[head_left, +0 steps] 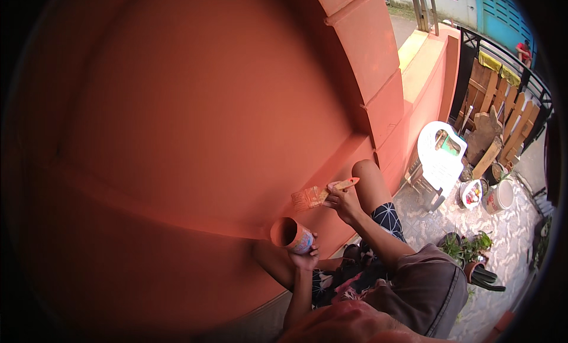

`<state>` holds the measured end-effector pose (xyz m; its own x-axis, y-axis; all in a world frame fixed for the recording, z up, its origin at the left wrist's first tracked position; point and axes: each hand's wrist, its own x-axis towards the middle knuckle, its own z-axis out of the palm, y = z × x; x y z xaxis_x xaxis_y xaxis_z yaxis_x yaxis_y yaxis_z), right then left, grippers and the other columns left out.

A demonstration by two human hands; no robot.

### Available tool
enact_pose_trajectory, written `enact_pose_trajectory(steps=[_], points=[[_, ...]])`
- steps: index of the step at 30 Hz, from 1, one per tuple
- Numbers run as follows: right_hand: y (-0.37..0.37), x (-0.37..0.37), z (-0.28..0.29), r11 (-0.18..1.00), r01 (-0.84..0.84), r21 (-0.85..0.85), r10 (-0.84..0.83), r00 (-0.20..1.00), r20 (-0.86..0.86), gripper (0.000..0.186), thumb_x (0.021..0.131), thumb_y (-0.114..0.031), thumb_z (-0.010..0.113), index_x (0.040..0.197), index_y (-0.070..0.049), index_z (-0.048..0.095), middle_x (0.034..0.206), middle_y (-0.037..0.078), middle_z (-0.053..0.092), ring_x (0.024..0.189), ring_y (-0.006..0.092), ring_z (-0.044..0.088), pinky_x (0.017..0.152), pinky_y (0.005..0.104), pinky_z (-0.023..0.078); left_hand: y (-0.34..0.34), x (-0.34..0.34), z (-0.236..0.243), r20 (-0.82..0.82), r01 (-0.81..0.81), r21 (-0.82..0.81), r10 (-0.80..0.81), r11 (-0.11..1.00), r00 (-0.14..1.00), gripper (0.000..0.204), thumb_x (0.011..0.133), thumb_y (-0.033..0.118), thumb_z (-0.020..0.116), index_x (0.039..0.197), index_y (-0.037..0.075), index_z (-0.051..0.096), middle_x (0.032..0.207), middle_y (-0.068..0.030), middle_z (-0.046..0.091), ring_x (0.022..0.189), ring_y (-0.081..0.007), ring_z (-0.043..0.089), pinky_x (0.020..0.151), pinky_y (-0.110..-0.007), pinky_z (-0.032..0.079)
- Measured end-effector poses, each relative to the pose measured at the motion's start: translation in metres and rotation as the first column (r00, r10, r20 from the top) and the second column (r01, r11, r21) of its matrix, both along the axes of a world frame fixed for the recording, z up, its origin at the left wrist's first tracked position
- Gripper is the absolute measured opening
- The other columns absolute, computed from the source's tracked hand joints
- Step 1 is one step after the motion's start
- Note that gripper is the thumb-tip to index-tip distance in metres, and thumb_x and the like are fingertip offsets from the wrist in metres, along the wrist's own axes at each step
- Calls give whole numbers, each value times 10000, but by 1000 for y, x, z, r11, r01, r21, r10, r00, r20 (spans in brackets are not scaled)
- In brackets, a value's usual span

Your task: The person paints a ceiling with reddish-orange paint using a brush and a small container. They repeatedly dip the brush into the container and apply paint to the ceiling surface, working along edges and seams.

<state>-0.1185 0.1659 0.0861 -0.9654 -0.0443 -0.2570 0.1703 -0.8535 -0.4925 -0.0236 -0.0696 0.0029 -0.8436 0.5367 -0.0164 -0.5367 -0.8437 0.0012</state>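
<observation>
My left hand (pixel 305 259) is closed round a small cylindrical paint can (pixel 300 242), reddish-orange on the outside with a bluish label patch. Its open mouth tilts toward the wall, and the inside is too dark to make out. In my right hand (pixel 341 201) is a wide paintbrush (pixel 306 198), held by its wooden handle. Orange-red paint coats the bristles, which point left, above the can and close to the wall. The orange-red wall (pixel 207 118) fills the left side, with a ledge running along it.
Block-like trim (pixel 364 47) borders the wall panel. To the right stand a white plastic chair (pixel 439 159), leaning wooden boards (pixel 509 118), a white bucket (pixel 502 196) and potted plants (pixel 467 248) on patterned tiles. A person in red (pixel 524 52) is far off beyond the gate.
</observation>
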Motion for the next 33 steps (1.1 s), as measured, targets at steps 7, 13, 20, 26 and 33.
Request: enact_pose_trajectory(steps=[7, 13, 20, 26, 33], points=[[19, 4, -3, 997, -74, 10, 74, 997, 10, 166, 981, -181, 682, 1083, -122, 564, 1035, 27, 605, 917, 214, 671, 779, 375, 595, 19, 21, 13, 5, -52, 49, 52, 997, 999, 845, 834, 570, 697, 1394, -25, 477, 1360, -180, 472, 964, -290, 601, 717, -311, 578], [26, 4, 12, 996, -72, -46, 70, 996, -47, 181, 962, -181, 707, 1067, -130, 569, 1026, 22, 618, 926, 206, 668, 792, 381, 570, 30, 31, 15, 118, -122, 116, 109, 986, 987, 797, 838, 493, 742, 1405, 15, 452, 1369, -209, 464, 1043, -349, 580, 782, -366, 610], [48, 5, 10, 991, -85, -105, 73, 990, -119, 151, 981, -157, 674, 1090, -124, 574, 1037, 41, 634, 991, 241, 668, 849, 394, 564, 29, 24, 22, 115, -160, 163, 142, 974, 983, 851, 850, 496, 743, 1475, 28, 404, 1520, -273, 362, 1179, -434, 564, 931, -436, 616], [56, 12, -2, 985, -56, -164, 60, 998, 20, 90, 977, -155, 668, 1006, -173, 585, 1071, 25, 631, 1057, 242, 640, 946, 402, 548, 34, 24, 28, 139, -168, 218, 140, 961, 980, 945, 867, 532, 715, 1506, -39, 317, 1547, -318, 302, 1365, -489, 446, 1063, -491, 544], [57, 22, -4, 990, -110, -83, 111, 994, 4, 97, 987, -144, 635, 1057, -138, 569, 1101, 40, 600, 1077, 268, 619, 991, 426, 525, 32, 42, 16, 252, -282, 80, 254, 956, 934, 905, 902, 562, 660, 1467, -74, 352, 1495, -338, 369, 1419, -499, 371, 1153, -517, 454]])
